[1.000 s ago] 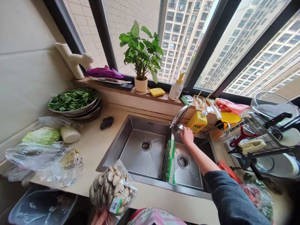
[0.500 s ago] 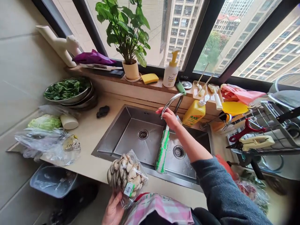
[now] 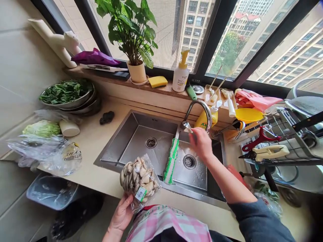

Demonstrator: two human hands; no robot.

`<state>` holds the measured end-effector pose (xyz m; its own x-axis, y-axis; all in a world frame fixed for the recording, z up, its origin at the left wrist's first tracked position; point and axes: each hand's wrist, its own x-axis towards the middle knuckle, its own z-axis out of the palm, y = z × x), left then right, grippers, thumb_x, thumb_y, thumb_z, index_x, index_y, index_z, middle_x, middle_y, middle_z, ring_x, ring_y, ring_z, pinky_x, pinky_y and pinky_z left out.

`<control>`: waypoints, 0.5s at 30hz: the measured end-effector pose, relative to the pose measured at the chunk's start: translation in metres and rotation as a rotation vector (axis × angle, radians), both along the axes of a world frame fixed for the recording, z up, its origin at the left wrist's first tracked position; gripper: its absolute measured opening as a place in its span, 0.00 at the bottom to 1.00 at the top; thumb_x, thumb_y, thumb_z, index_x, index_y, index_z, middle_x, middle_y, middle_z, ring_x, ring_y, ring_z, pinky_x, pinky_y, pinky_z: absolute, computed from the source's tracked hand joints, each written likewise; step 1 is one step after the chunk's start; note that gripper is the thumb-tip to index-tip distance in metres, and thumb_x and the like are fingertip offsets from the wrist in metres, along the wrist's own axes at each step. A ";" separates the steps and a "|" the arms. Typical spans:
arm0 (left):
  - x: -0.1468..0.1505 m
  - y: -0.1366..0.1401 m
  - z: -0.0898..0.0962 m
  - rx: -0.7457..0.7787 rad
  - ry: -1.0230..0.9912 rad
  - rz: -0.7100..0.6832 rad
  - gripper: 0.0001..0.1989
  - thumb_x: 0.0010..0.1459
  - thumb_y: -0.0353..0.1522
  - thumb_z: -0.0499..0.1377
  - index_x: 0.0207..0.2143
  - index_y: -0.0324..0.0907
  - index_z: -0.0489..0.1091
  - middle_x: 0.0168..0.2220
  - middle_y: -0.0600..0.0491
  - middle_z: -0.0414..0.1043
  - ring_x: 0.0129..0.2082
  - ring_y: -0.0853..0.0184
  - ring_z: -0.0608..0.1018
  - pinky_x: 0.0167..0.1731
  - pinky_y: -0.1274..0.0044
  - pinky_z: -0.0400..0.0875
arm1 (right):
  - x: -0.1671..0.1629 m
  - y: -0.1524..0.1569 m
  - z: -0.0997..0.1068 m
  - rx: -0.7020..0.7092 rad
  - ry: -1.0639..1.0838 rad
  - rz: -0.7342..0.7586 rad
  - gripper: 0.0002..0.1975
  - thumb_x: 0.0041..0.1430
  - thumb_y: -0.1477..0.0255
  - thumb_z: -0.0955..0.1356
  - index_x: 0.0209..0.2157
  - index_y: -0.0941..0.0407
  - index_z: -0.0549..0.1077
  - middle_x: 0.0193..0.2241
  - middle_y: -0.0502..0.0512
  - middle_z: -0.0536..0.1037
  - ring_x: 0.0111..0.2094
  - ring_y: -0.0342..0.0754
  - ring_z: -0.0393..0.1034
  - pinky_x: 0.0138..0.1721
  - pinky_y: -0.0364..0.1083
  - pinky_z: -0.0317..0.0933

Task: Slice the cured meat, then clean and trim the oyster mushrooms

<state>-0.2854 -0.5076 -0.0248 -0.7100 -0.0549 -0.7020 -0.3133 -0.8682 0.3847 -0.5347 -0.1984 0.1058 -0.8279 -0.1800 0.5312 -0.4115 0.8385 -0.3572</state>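
Note:
My left hand (image 3: 123, 210) grips a clear plastic pack of oyster mushrooms (image 3: 138, 178) by its lower end, in front of the sink's near edge. The pack bears a white and green label. My right hand (image 3: 202, 144), slightly blurred, has its fingers closed at the end of the faucet handle (image 3: 187, 126). The curved chrome faucet (image 3: 209, 116) arches just above this hand; no water shows. Below is the steel double sink (image 3: 131, 148). A green and white fluffy cloth (image 3: 171, 161) covers the divider between its basins.
Steel bowls with leafy greens (image 3: 68, 95) stand left, behind a cabbage (image 3: 41, 128) and plastic bags. On the sill are a potted plant (image 3: 136, 72), a yellow sponge (image 3: 157, 81) and a pump bottle (image 3: 181, 75). A dish rack (image 3: 275, 161) stands right. A plastic bin (image 3: 51, 195) sits below.
My right hand has moved from the faucet's spout, down and right, to the handle. The spout has swung from the left to the right. The mushroom pack stays in my left hand.

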 end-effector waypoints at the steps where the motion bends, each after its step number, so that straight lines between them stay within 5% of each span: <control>1: 0.000 -0.001 0.001 -0.013 -0.005 0.001 0.31 0.45 0.22 0.64 0.52 0.51 0.66 0.41 0.55 0.76 0.41 0.63 0.78 0.50 0.74 0.67 | -0.007 -0.013 -0.009 0.093 -0.083 0.013 0.18 0.58 0.70 0.61 0.51 0.54 0.64 0.51 0.61 0.67 0.51 0.52 0.60 0.52 0.52 0.56; 4: 0.008 -0.006 0.000 -0.053 -0.019 0.012 0.33 0.43 0.23 0.65 0.52 0.53 0.65 0.42 0.57 0.76 0.43 0.63 0.77 0.51 0.75 0.66 | -0.042 -0.034 -0.039 0.261 -0.318 -0.259 0.26 0.58 0.74 0.61 0.58 0.55 0.56 0.56 0.69 0.59 0.53 0.60 0.58 0.49 0.58 0.57; 6: 0.017 -0.012 -0.006 -0.068 -0.022 0.028 0.33 0.43 0.25 0.65 0.52 0.56 0.65 0.41 0.59 0.76 0.47 0.63 0.74 0.53 0.76 0.64 | -0.064 -0.034 -0.054 0.306 -0.479 -0.370 0.28 0.59 0.76 0.59 0.61 0.54 0.50 0.52 0.73 0.64 0.49 0.61 0.64 0.44 0.58 0.60; 11: 0.036 -0.025 -0.018 -0.047 -0.021 0.062 0.32 0.43 0.27 0.65 0.50 0.61 0.66 0.43 0.61 0.75 0.53 0.60 0.68 0.56 0.73 0.61 | -0.088 -0.022 -0.067 0.431 -0.611 -0.361 0.30 0.61 0.76 0.56 0.63 0.49 0.42 0.40 0.66 0.72 0.38 0.55 0.72 0.37 0.53 0.63; 15: 0.037 -0.030 -0.019 -0.078 -0.041 0.103 0.25 0.44 0.26 0.64 0.45 0.56 0.71 0.39 0.60 0.77 0.52 0.58 0.70 0.53 0.72 0.65 | -0.100 -0.027 -0.055 0.431 -0.569 -0.345 0.26 0.61 0.75 0.57 0.60 0.53 0.51 0.38 0.66 0.74 0.38 0.54 0.72 0.37 0.51 0.63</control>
<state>-0.2486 -0.5380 -0.0437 -0.6688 -0.1816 -0.7209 -0.2403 -0.8648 0.4408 -0.6349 -0.2259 0.0508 -0.9979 0.0430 -0.0480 0.0454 0.9977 -0.0497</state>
